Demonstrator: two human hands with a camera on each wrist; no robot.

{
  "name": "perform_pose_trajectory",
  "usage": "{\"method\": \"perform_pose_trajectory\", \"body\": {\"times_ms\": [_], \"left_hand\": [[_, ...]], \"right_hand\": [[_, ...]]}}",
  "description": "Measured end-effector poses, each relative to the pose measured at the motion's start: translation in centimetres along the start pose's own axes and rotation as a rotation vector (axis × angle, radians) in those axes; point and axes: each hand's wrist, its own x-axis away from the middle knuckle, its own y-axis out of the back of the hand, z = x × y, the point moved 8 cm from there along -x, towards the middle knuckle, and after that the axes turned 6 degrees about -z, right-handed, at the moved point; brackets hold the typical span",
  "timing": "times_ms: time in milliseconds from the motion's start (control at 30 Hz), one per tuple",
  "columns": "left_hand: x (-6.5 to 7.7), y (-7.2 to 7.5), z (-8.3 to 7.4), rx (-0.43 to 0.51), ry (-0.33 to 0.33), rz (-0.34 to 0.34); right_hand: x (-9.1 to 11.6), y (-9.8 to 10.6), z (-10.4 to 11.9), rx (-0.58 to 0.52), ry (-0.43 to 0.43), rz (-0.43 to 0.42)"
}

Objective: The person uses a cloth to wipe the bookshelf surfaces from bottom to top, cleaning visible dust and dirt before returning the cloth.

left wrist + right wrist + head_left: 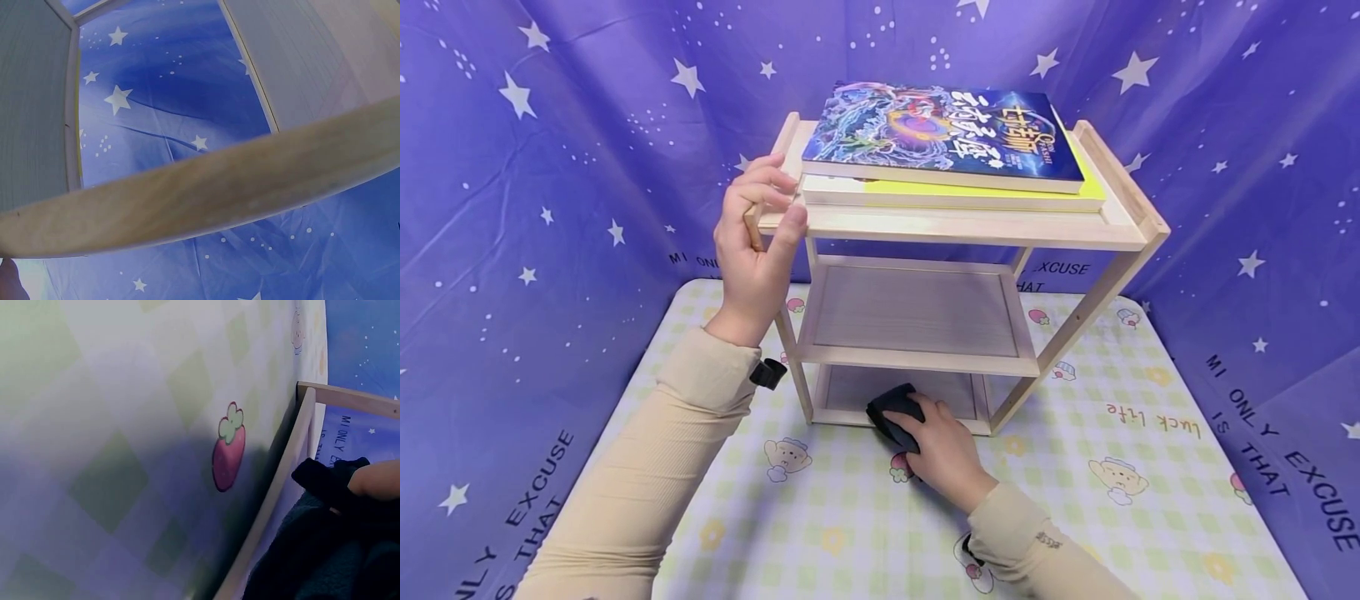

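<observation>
A three-tier wooden shelf [917, 360] stands on the table. My left hand [756, 242] grips its upper left corner, thumb at the front and fingers over the side. In the left wrist view a wooden side post [206, 194] crosses close to the camera, with only a bit of a finger showing at the lower left. Low down, my right hand [947, 450] holds a folded dark cloth [895, 408] at the front edge of the bottom tier. The right wrist view shows the dark cloth [312, 550] bunched under a finger [378, 480].
On the top tier lie two stacked books, a blue illustrated book [940, 133] over a yellow-covered book [985, 196]. A checked tablecloth [1120, 542] with printed cartoons lies beneath. Purple star-patterned curtains [1247, 83] surround the table at the back and sides.
</observation>
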Motion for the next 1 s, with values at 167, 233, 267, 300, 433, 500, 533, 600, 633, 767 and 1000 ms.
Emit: {"method": "perform_pose_trajectory", "body": {"times_ms": [167,233,267,300,433,500,533,600,633,767,1000], "left_hand": [[0.0,0.0,0.0,-0.002,0.003,0.003],[0.0,0.1,0.0,-0.004,0.004,0.003],[0.0,0.1,0.0,-0.005,0.004,0.002],[0.0,0.1,0.0,-0.006,0.005,0.002],[0.0,0.0,0.1,-0.010,0.009,0.005],[0.0,0.0,0.1,-0.011,0.011,0.007],[0.0,0.0,0.1,-0.011,0.011,0.009],[0.0,0.0,0.1,-0.013,0.011,0.010],[0.0,0.0,0.1,-0.012,0.012,0.010],[0.1,0.0,0.1,-0.013,0.014,0.010],[0.1,0.0,0.1,-0.017,0.018,0.013]], "right_hand": [[0.1,0.8,0.2,-0.008,0.031,-0.013],[0.2,1.0,0.3,-0.010,0.041,-0.015],[0.2,1.1,0.3,-0.011,0.047,-0.015],[0.2,1.3,0.4,-0.010,0.054,-0.017],[0.3,1.8,0.8,0.007,0.090,-0.030],[0.4,2.1,1.1,0.013,0.113,-0.042],[0.4,2.2,1.2,0.018,0.125,-0.049],[0.5,2.5,1.5,0.023,0.151,-0.063],[0.6,2.7,1.6,0.026,0.165,-0.071],[0.9,3.3,2.2,0.037,0.214,-0.094],[1.2,4.6,3.1,0.023,0.269,-0.120]]}}
